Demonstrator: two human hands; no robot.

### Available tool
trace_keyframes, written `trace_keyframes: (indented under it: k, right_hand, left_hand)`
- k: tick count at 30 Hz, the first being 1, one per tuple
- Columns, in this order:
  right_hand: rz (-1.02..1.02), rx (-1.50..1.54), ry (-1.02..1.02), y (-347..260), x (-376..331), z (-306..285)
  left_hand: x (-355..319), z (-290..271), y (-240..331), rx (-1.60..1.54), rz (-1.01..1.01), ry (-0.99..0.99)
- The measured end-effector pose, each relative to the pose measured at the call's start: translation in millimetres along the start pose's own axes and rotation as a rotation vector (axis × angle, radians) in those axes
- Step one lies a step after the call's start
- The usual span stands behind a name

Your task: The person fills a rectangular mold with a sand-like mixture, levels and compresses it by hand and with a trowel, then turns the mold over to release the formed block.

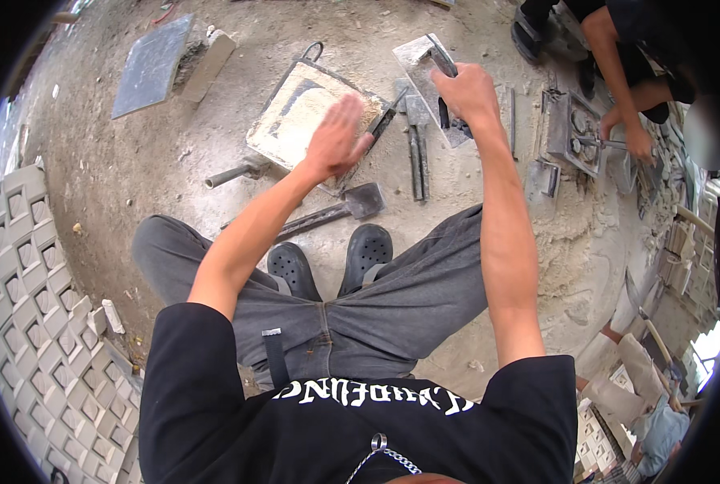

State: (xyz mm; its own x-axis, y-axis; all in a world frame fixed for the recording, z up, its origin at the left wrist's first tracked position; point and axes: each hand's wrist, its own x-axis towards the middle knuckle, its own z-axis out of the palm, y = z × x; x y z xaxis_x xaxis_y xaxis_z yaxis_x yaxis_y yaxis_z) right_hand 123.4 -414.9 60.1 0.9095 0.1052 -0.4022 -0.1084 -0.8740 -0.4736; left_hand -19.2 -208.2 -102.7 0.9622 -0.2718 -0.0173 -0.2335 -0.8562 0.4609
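Note:
I squat on sandy ground. My left hand (337, 135) hovers flat and open, fingers together, over a square metal mould frame (295, 113) filled with pale sand. My right hand (466, 93) grips the dark handle of a grey metal trowel-like plate (419, 58) beyond the mould. A small dark shovel (352, 206) lies just in front of my black shoes (331, 264). Metal bars (416, 157) lie between the mould and the plate.
Another person at the upper right works with both hands on a dark metal mould (576, 133). A grey slab (152, 64) leans at the upper left. Several patterned cast tiles (33, 298) are stacked on my left, more tiles (594, 427) at the lower right.

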Motion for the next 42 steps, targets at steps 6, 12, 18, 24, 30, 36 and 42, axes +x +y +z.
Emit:
trace_keyframes:
  k: [6,12,18,24,30,36,42]
  right_hand:
    - [-0.062,-0.07,0.057,6.5,5.3,10.0]
    - [-0.035,-0.083,-0.018,2.9,7.2,11.1]
    - [-0.075,-0.095,0.022,1.3,7.1,17.3]
    - [-0.074,-0.088,0.022,0.1,5.9,15.7]
    - [-0.08,-0.144,-0.003,4.7,7.3,21.9]
    - [-0.126,-0.183,-0.028,-4.4,9.6,30.7]
    - [-0.075,-0.171,-0.068,-10.8,6.8,31.9]
  left_hand:
    - [-39.0,28.0,-7.3,0.259,-0.774,0.356]
    - [-39.2,43.1,56.0,0.226,-0.479,0.214]
    - [4.3,40.5,40.2,0.066,-0.322,0.336]
    - [21.2,25.3,28.6,0.152,-0.032,0.149]
    - [1.7,15.6,19.1,0.135,0.042,0.065]
    - [16.9,13.7,20.4,0.118,0.181,0.157]
    - [-2.1,17.5,20.5,0.106,0.184,0.13]
